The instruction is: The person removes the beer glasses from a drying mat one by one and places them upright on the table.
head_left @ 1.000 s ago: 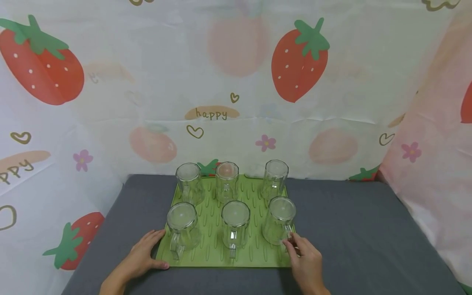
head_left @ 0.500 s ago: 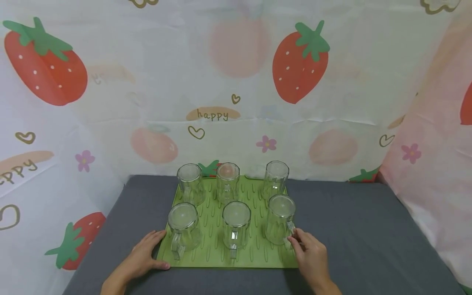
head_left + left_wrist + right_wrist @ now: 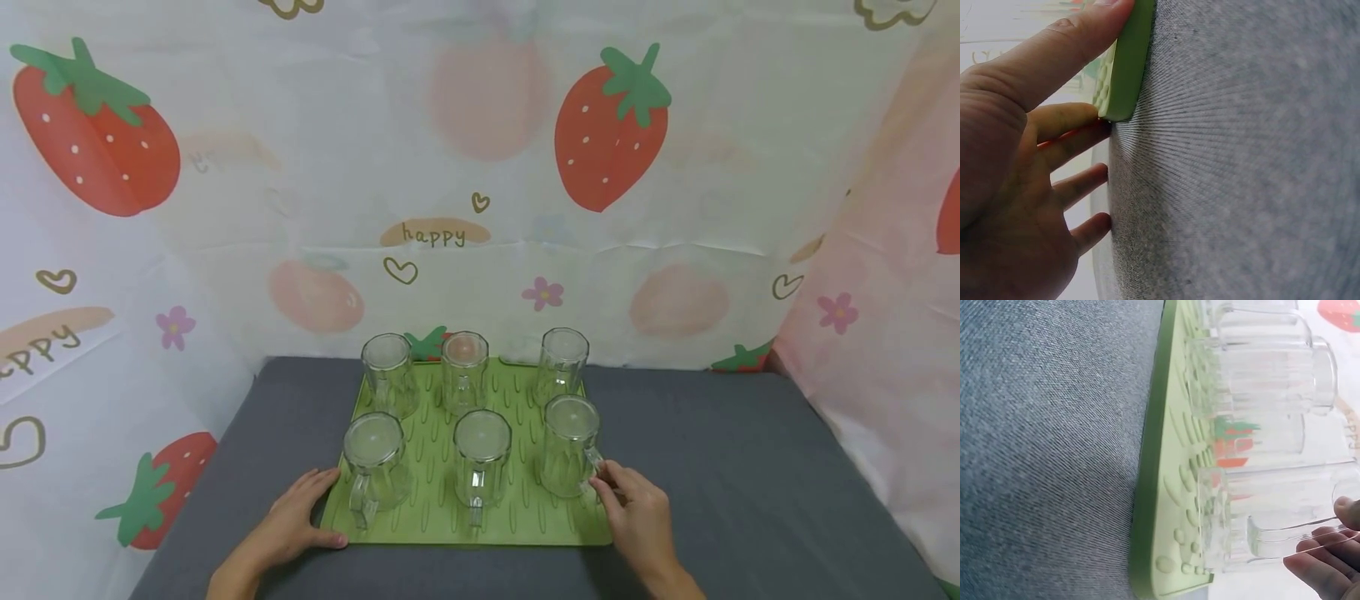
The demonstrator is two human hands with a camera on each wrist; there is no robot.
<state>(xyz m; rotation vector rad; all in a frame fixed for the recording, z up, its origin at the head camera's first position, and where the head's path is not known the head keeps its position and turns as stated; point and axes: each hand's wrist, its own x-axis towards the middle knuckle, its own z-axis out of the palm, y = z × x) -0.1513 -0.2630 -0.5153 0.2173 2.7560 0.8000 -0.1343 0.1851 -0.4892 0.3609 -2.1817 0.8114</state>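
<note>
Glass mugs with handles stand upside down in two rows on a green drainer tray (image 3: 525, 521) with raised ridges. My right hand (image 3: 639, 518) pinches the handle of the front right mug (image 3: 564, 458) between thumb and fingers. In the right wrist view that mug (image 3: 1291, 487) stands upright on its rim over the tray, its handle turned toward the fingers. At the tray's front left corner rests my left hand (image 3: 288, 523), fingers spread and nearly straight along the left side, thumb against the front edge. The left wrist view shows the thumb lying over the tray's rim (image 3: 1133, 75).
A front middle mug (image 3: 482, 462) and a front left mug (image 3: 378, 467) have handles facing me. Behind them stand three more mugs, among them the back right one (image 3: 561, 362). Grey cloth (image 3: 720, 483) covers the table, and a strawberry-printed curtain (image 3: 495, 167) hangs behind.
The front right mug has turned so its handle points further right, and my right hand has shifted slightly right and up with it. My left hand has stayed at the tray corner.
</note>
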